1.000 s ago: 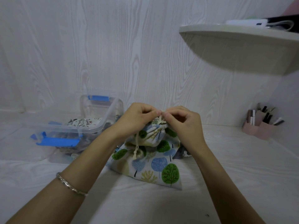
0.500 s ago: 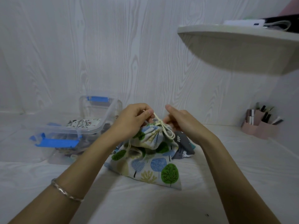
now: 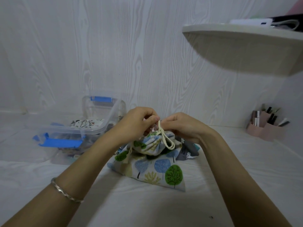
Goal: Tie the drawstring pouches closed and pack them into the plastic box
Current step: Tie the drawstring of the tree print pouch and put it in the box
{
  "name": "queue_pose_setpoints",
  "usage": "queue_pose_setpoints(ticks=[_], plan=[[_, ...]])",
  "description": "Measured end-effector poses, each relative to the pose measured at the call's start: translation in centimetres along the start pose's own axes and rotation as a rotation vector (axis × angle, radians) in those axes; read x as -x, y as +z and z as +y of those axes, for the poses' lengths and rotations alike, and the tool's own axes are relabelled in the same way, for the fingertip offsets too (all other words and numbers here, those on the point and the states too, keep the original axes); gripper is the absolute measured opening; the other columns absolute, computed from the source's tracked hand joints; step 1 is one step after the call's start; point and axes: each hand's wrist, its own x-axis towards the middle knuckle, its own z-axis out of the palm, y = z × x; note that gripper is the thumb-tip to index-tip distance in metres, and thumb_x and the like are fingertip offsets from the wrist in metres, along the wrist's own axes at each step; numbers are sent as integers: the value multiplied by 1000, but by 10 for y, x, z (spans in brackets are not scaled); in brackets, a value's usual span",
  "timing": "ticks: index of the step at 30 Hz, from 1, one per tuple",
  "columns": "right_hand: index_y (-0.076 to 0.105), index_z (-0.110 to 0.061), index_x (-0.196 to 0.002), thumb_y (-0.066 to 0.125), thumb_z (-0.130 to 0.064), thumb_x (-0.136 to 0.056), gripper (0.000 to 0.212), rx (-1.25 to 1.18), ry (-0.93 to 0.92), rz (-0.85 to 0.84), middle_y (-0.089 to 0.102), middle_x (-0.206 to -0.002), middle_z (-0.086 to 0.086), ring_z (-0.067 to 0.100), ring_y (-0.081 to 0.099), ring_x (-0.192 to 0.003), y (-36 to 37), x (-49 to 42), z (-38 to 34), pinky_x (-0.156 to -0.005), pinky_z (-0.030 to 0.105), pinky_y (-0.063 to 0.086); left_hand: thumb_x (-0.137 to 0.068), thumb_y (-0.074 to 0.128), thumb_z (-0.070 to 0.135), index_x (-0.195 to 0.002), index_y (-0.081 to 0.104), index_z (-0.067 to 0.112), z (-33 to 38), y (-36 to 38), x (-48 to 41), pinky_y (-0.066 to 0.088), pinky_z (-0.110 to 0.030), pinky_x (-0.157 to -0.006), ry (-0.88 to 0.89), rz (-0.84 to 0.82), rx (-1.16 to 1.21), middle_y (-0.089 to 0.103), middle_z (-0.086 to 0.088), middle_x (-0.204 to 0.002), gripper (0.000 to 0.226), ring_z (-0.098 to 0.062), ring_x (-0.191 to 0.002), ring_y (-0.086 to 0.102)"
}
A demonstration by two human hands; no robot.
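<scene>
forearms reach forward; left hand [image 3: 139,124] and right hand [image 3: 184,127] meet, curled fingers pinching the drawstring [image 3: 166,138].

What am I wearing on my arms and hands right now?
No sleeves show: both forearms are bare. The left hand and right hand are ungloved, with no ring visible. A thin, twisted silver bangle circles the left wrist; the right wrist has nothing on it.
</scene>
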Motion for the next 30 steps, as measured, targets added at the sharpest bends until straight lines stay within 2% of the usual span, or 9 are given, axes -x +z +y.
queue_pose_setpoints(ticks=[2,5,9,11,13,16,18,22,30], plan=[[74,-6,-75,67,-11,-86,14,54,30,24,69,-72,11,15,63,-65,1,-1,-2,-64,22,52,-98,50,23,-85,67,17,-1,-7,0,54,-37,-71,-34,-56,-58,65,-1,-72,22,-17,-68,62],[77,-6,-86,69,-16,-86,12,128,39,59,73,-85,16,18,65,-75,1,0,-3,-78,29,53,-97,51,24,-87,67,22,0,-19,2,40,-30,-64,-16,-143,-264,55,2,-72,19,-13,-66,48],[76,-9,-84,68,-16,-88,11,175,16,42,71,-79,10,13,63,-70,6,-2,-8,-70,20,53,-92,56,39,-87,69,26,3,-21,6,37,-27,-64,-41,8,-622,46,12,-71,19,-10,-68,47],[74,-9,-79,65,-15,-90,15,170,8,54,66,-69,5,9,57,-61,9,-3,-9,-61,16,49,-92,58,38,-83,70,23,4,-17,8,35,-24,-54,-69,93,-528,53,10,-60,22,-7,-56,49],[73,-7,-77,65,-16,-90,18,167,9,68,63,-69,6,11,55,-61,11,-4,-8,-62,19,46,-91,61,33,-77,70,23,3,-13,11,37,-19,-52,-99,149,-339,62,9,-58,20,-4,-53,54],[72,2,-85,65,-18,-90,23,166,9,66,62,-74,11,18,53,-70,13,-4,-6,-70,28,43,-89,65,25,-85,74,19,0,-10,14,51,-20,-65,-105,189,-25,72,6,-70,11,-4,-64,65],[74,-2,-83,64,-17,-90,19,170,5,55,62,-67,3,11,53,-63,14,-3,-6,-66,22,42,-90,63,22,-99,73,18,-3,-10,12,55,-23,-76,-69,166,93,75,4,-83,14,-5,-78,69],[74,-7,-93,65,-21,-91,17,150,-2,23,71,-81,1,12,58,-76,14,-3,-5,-75,27,44,-92,60,16,-115,67,14,-5,-10,8,52,-18,-90,-13,58,217,74,1,-103,24,-4,-97,68],[72,-17,-76,71,-14,-85,10,1,-11,-2,71,-77,-3,11,58,-78,16,-6,-5,-82,30,40,-94,55,7,-119,64,8,-9,-10,3,52,-13,-82,7,-6,318,73,-4,-104,27,-5,-97,68]])
